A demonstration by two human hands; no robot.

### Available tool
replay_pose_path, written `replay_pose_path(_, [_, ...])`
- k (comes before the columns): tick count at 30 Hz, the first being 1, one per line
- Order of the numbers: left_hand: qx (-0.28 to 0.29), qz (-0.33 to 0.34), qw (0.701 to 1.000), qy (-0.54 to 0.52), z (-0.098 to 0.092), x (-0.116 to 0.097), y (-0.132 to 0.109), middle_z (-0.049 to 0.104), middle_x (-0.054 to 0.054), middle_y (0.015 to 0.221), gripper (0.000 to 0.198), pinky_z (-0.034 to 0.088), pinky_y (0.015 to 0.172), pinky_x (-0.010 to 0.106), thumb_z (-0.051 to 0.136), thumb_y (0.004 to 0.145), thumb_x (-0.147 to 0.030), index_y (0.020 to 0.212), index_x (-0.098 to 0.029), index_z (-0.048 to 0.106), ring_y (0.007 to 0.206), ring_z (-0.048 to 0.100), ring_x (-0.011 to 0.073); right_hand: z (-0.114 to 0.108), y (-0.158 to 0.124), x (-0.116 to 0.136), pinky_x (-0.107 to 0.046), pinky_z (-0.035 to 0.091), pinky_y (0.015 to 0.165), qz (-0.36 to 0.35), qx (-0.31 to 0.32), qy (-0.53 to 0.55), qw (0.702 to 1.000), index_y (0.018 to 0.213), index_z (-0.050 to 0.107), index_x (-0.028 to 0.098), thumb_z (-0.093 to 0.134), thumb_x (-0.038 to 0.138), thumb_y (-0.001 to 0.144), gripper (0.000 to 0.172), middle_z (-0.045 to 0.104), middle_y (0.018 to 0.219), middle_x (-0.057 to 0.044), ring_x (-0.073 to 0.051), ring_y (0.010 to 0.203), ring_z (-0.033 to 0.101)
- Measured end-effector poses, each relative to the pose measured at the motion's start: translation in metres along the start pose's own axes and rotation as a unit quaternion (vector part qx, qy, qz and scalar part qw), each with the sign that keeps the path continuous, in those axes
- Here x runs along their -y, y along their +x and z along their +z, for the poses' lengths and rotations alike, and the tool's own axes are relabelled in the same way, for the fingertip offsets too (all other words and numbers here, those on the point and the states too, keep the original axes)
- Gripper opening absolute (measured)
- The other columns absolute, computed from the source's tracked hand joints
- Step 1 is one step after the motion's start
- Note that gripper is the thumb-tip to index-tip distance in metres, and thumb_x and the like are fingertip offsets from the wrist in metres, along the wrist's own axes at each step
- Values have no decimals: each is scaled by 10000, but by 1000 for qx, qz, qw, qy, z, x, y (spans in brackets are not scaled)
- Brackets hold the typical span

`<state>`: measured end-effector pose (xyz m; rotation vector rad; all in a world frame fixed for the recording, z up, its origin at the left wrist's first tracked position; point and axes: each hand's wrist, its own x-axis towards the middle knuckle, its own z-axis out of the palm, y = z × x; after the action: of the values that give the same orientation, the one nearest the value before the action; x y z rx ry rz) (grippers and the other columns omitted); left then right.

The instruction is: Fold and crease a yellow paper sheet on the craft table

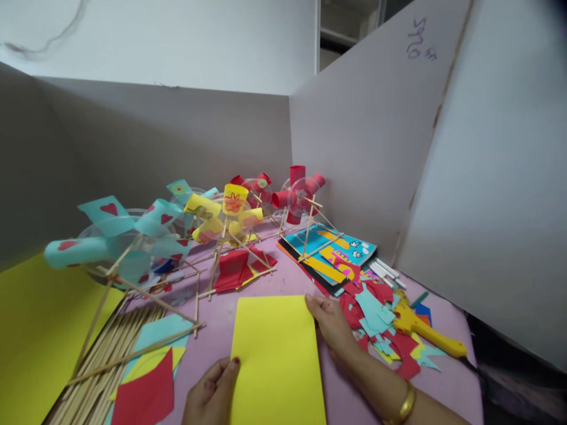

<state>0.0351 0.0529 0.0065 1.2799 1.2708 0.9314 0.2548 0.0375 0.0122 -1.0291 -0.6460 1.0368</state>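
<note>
The fingers of your left hand (211, 394) pinch the yellow paper sheet (277, 360) at its near edge, while those of your right hand (330, 323) rest flat on its far corner. Hold it flat on the desk (212, 321), clear of the paper scraps (376, 321).

Paper windmills (225, 212) stand beyond skewers (101, 366), scraps (376, 319) (red, teal), a glue gun (425, 330).

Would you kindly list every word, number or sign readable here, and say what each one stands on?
White partition board: blue handwriting written sideways, seemingly digits, perhaps "0260"; not surely legible.
Yellow cup: a red drawing, no words.
Blue paper blades: red hearts only.
Printed sheets: pink marks too blurred to read.
Yellow sheet: blank.
</note>
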Motion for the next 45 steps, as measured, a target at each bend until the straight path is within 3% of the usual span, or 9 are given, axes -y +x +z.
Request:
replay_pose_path(7, [-9,-89,984,-154,-3,0,-2,673,-41,592,325,459,494,244,665,697,-417,936,-208,597,512,613,161,1,-10,-2,-205,343,441,88,108,-31,990,684,642,144,543,648,716,515,606,552,2,-92,434,482])
replay_pose_path(11, [-72,-37,981,-175,-10,0,-2,681,-55,620,281,454,506,225,639,732,-399,941,-216,597,550,628,146,5,-29,-12,-211,353,457,151,261,-84,950,627,668,101,696,545,641,445,592,498,1,-101,432,496])
replay_pose_path(16, [-105,3,976,-190,-8,-3,-8,691,-39,670,234,465,559,242,600,764,-393,897,-200,601,604,639,154,2,-34,-19,-197,295,438,171,310,-117,928,677,677,108,660,494,708,387,596,511,15,-84,422,454])
replay_pose_path(22, [-106,14,975,-194,-12,-4,-8,693,-15,730,264,460,567,253,549,788,-444,879,-198,575,583,624,142,1,-34,-22,-241,357,541,135,265,-147,943,678,656,136,661,467,715,334,649,599,-1,-160,566,552])
replay_pose_path(28, [-27,18,992,-119,-4,-9,-14,643,-6,614,280,423,471,223,595,748,-446,780,-168,604,513,569,135,3,-29,-23,-270,397,571,82,200,-156,964,743,643,164,617,523,731,360,662,652,-9,-189,597,559])
replay_pose_path(35, [-33,3,999,-7,2,-2,-15,362,-114,329,301,231,309,172,547,762,-486,729,-187,538,281,326,72,10,-28,-24,-274,409,606,-37,110,-215,970,830,606,183,487,534,820,371,638,725,-25,-190,658,522])
replay_pose_path(39, [-42,22,998,-51,-5,0,-9,424,-86,423,362,318,388,187,564,746,-506,588,-192,481,368,400,74,5,-21,-23,-258,381,569,-42,143,-236,960,743,574,170,482,546,808,393,567,649,6,-164,617,481])
replay_pose_path(42, [6,12,987,-159,-14,-4,-5,594,-19,553,306,431,521,242,587,745,-480,764,-175,595,507,555,138,2,-18,-22,-238,342,519,-14,222,-248,943,691,558,161,517,534,783,387,519,600,25,-140,563,454])
replay_pose_path(45, [-85,18,983,-163,-27,-9,-1,700,62,746,388,484,662,313,566,752,-486,928,-146,629,688,643,207,1,-20,-18,-219,303,492,21,307,-256,916,688,557,143,551,482,776,351,486,590,35,-111,526,416])
